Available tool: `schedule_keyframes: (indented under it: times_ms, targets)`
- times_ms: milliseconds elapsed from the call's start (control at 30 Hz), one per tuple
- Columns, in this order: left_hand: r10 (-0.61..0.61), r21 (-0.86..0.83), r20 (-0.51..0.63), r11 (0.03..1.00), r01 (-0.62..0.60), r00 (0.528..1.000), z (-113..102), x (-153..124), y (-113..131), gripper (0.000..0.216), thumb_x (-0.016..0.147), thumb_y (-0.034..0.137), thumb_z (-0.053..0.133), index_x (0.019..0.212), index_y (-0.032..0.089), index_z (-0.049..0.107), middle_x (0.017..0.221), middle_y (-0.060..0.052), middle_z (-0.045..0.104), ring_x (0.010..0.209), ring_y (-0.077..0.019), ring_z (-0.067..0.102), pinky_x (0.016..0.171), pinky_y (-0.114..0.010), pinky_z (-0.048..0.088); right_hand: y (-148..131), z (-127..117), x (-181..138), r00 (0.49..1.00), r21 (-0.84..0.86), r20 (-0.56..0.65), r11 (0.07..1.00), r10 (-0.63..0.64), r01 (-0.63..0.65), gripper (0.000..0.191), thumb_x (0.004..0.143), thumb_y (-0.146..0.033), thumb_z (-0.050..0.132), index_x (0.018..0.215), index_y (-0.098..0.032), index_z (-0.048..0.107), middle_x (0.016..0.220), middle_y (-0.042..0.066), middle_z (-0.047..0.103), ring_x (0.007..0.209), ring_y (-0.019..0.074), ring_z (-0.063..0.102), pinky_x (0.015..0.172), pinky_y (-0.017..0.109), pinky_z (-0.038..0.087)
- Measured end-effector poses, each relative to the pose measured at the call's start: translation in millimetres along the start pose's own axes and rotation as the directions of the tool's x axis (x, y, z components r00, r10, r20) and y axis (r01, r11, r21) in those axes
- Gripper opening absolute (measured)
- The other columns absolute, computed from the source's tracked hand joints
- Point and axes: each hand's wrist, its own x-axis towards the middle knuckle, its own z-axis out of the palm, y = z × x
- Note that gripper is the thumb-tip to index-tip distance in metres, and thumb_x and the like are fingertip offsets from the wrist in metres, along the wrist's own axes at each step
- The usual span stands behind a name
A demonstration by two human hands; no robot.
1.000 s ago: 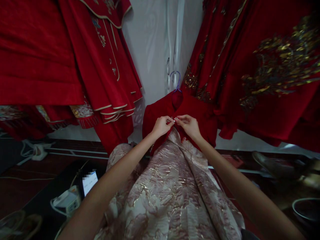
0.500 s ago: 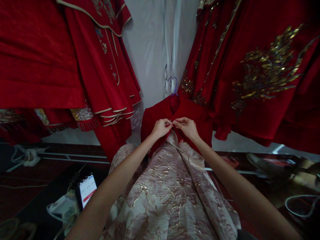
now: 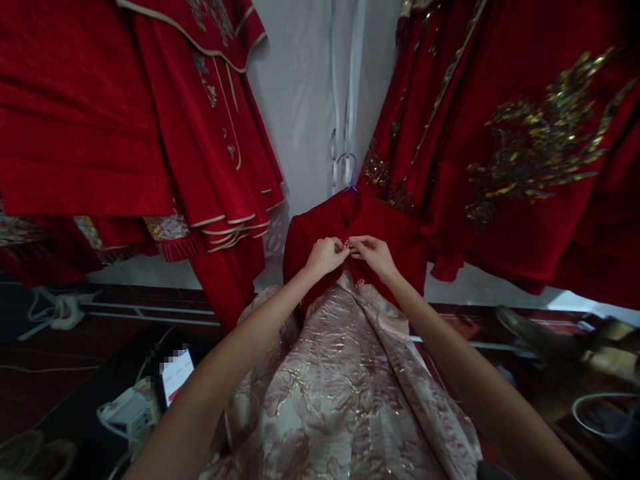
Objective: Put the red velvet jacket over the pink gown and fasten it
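A red jacket (image 3: 310,230) hangs on a purple hanger (image 3: 351,175). At the middle of its front, my left hand (image 3: 325,257) and my right hand (image 3: 374,255) meet with pinched fingers, closed on the jacket's front edges. A small beaded fastener (image 3: 347,245) shows between the fingertips; whether it is fastened I cannot tell. Lower on the front sits another beaded ornament (image 3: 360,283). Below the jacket, a pale pink and gold brocade fabric (image 3: 340,373) spreads toward me under my forearms.
Red embroidered garments (image 3: 205,133) hang on the left, and more with gold sequins (image 3: 545,133) on the right. At lower left a lit phone (image 3: 176,373) and a white power strip (image 3: 133,407) lie on a dark surface. A white cable (image 3: 600,413) curls at lower right.
Both hands stay at the jacket's front, with their fingertips slightly shifted around the beaded fastener. The view has moved a little.
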Motion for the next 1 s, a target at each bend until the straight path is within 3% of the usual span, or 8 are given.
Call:
schedule_keyframes:
  times_ms: [133,300,600,1000]
  targets:
    - [0.053,0.018,0.015,0.998,-0.053,0.998,2.4,-1.9,0.7,0.016,0.077,0.027,0.055,0.08,0.016,0.067,0.081,-0.006,0.071,0.07,-0.0157,0.066,0.065,-0.023,0.049,-2.9,-3.9,-2.8,1.0,0.024,0.011,1.0,0.02,-0.02,0.033,0.064,-0.04,0.075,0.085,-0.016,0.067,0.086,0.006,0.07,0.074,0.0148,0.066,0.071,0.03,0.058]
    - [0.036,-0.022,0.027,0.999,-0.036,0.999,0.6,-2.0,-0.5,0.016,0.077,0.027,0.056,0.083,0.017,0.067,0.08,-0.005,0.071,0.071,-0.0151,0.066,0.066,-0.023,0.05,-4.8,-6.8,-5.6,0.998,0.037,0.061,0.999,0.024,-0.026,0.036,0.06,-0.038,0.077,0.087,-0.017,0.066,0.088,0.006,0.07,0.078,0.0159,0.066,0.074,0.032,0.057]
    - [0.133,-0.058,0.106,0.99,-0.128,0.985,-6.4,2.9,-0.3,0.012,0.076,0.026,0.056,0.078,0.017,0.063,0.071,-0.002,0.068,0.065,-0.0117,0.063,0.063,-0.02,0.048,3.8,-11.2,3.7,0.999,0.006,0.039,1.0,-0.026,0.026,0.041,0.051,-0.036,0.081,0.083,-0.016,0.064,0.076,0.004,0.067,0.071,0.015,0.065,0.071,0.032,0.056]
    - [0.23,-0.162,0.21,0.967,-0.199,0.95,-6.2,22.7,-3.7,0.006,0.074,0.021,0.054,0.076,0.017,0.058,0.067,0.002,0.064,0.062,-0.0099,0.059,0.06,-0.018,0.044,7.4,-17.9,14.5,0.998,0.005,0.044,0.999,-0.033,0.033,0.039,0.054,-0.037,0.079,0.084,-0.016,0.064,0.081,0.007,0.07,0.075,0.0176,0.067,0.077,0.035,0.055]
